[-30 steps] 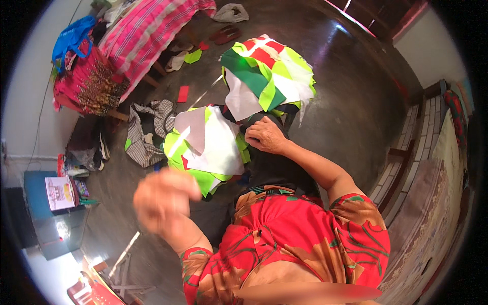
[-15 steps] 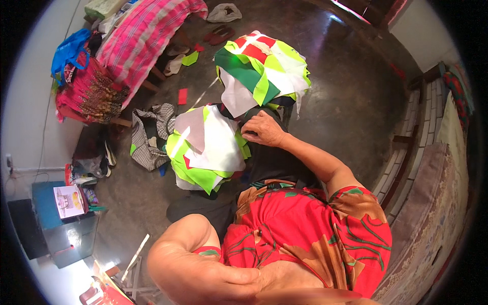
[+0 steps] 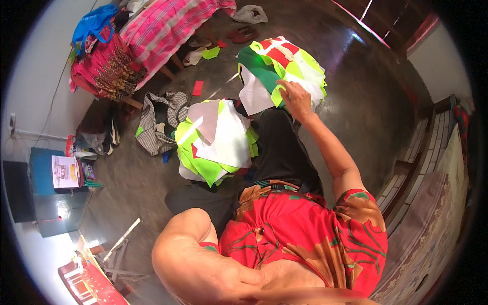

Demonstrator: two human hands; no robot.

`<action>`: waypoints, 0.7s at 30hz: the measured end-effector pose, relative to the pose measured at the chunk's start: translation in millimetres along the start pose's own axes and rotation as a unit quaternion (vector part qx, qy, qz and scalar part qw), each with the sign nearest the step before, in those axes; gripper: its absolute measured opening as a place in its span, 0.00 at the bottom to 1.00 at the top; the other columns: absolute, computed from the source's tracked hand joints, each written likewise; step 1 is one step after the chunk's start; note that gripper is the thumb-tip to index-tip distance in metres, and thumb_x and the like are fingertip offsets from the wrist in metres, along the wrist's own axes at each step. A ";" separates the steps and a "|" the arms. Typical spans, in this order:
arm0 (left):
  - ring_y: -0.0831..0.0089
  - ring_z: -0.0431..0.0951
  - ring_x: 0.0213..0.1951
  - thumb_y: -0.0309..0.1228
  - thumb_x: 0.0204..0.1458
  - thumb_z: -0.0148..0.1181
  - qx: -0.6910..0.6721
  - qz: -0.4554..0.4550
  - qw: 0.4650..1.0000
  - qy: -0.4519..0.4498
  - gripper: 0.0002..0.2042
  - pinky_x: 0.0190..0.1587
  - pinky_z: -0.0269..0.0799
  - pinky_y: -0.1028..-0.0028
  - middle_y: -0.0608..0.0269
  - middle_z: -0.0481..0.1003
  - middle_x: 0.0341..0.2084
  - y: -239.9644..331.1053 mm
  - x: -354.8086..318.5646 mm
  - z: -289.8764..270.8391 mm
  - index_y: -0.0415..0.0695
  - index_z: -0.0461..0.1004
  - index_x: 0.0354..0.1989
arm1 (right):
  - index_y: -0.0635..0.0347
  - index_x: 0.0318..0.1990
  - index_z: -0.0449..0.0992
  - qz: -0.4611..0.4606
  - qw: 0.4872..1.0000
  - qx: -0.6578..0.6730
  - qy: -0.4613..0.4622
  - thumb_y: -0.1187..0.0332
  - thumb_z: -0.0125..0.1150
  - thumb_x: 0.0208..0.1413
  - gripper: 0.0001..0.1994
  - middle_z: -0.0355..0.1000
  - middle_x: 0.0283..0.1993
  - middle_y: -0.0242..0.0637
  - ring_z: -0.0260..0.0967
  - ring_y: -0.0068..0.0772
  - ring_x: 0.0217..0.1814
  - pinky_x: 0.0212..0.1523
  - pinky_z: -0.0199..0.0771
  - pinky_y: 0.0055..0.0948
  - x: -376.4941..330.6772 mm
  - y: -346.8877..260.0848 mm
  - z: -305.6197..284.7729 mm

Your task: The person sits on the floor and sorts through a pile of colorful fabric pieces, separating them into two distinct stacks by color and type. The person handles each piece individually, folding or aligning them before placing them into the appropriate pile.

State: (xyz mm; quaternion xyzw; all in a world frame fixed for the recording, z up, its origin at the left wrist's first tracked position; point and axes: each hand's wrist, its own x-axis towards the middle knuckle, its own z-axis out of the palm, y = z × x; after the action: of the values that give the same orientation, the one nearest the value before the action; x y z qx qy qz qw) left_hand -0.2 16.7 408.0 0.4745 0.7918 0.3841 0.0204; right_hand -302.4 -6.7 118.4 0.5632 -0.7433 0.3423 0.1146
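Note:
My right hand point(image 3: 297, 99) reaches forward to the far pile of cloth pieces point(image 3: 306, 73). Its fingers are bent and closed at a lime-green cloth piece point(image 3: 277, 96) on the pile's near side. A dark green piece point(image 3: 262, 71) and a pale grey-white piece point(image 3: 254, 95) hang beside it. Closer to me sits a second pile of cut cloth point(image 3: 223, 134), white and grey on top with lime-green edges. My left arm point(image 3: 198, 249) is bent back toward me, and its hand is out of view.
Checked cloth point(image 3: 155, 127) lies on the floor left of the near pile. A small red piece point(image 3: 198, 88) is on the floor beyond it. Further left stand a pink-draped table point(image 3: 162, 38), a blue bag point(image 3: 91, 28) and a blue-grey cabinet point(image 3: 56, 203). A wooden frame point(image 3: 119, 254) is at lower left.
My right hand has moved forward from beside the near pile, over my knee, to the far pile. The view has shifted a little; both piles keep their places.

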 end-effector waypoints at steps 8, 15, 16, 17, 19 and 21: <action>0.62 0.70 0.32 0.34 0.42 0.59 0.014 0.025 0.999 0.022 0.16 0.36 0.68 0.68 0.56 0.70 0.31 -18.5 -11.8 20.7 0.36 0.71 0.36 | 0.50 0.34 0.75 0.002 0.982 -0.088 -0.166 0.57 0.52 0.56 0.10 0.74 0.27 0.40 0.73 0.44 0.32 0.31 0.72 0.41 31.9 49.8 16.0; 0.59 0.75 0.36 0.44 0.51 0.60 -0.064 -0.096 0.970 0.214 0.23 0.39 0.71 0.65 0.54 0.74 0.37 -42.9 -43.3 55.3 0.37 0.73 0.47 | 0.59 0.25 0.72 0.160 0.984 0.066 -0.035 0.57 0.56 0.54 0.14 0.72 0.24 0.44 0.71 0.47 0.27 0.29 0.68 0.39 32.9 65.3 37.7; 0.58 0.76 0.39 0.42 0.48 0.64 -0.088 -0.107 0.962 0.237 0.24 0.41 0.71 0.65 0.54 0.75 0.39 -48.6 -50.5 61.1 0.37 0.72 0.48 | 0.62 0.25 0.72 0.189 0.977 0.102 -0.003 0.61 0.59 0.53 0.13 0.73 0.21 0.41 0.69 0.38 0.22 0.27 0.66 0.32 37.0 73.9 37.3; 0.57 0.76 0.39 0.43 0.46 0.65 -0.099 -0.120 0.953 0.258 0.25 0.41 0.71 0.65 0.54 0.75 0.38 -58.5 -58.7 67.3 0.37 0.72 0.48 | 0.62 0.25 0.73 0.224 0.954 0.194 0.042 0.62 0.60 0.53 0.12 0.73 0.22 0.37 0.68 0.32 0.22 0.27 0.66 0.29 40.0 97.2 36.6; 0.59 0.76 0.40 0.40 0.42 0.69 -0.117 -0.172 0.931 0.300 0.27 0.43 0.72 0.67 0.55 0.75 0.37 -71.4 -75.4 83.9 0.38 0.71 0.49 | 0.62 0.25 0.73 0.255 0.882 0.381 0.112 0.66 0.62 0.52 0.10 0.74 0.24 0.31 0.67 0.21 0.24 0.28 0.66 0.24 46.2 101.8 29.5; 0.68 0.76 0.40 0.34 0.44 0.68 -0.198 -0.243 0.884 0.347 0.24 0.44 0.71 0.71 0.59 0.76 0.36 -82.8 -91.1 99.5 0.39 0.71 0.50 | 0.60 0.26 0.74 0.250 0.824 0.479 0.172 0.70 0.63 0.52 0.06 0.75 0.27 0.31 0.68 0.18 0.28 0.30 0.67 0.20 53.3 97.2 9.3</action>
State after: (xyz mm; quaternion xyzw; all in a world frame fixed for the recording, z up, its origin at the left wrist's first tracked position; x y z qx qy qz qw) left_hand 28.4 -15.7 255.7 0.0897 0.7460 0.6562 -0.0695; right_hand -407.5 -40.3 104.3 0.2746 -0.5697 0.7631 -0.1329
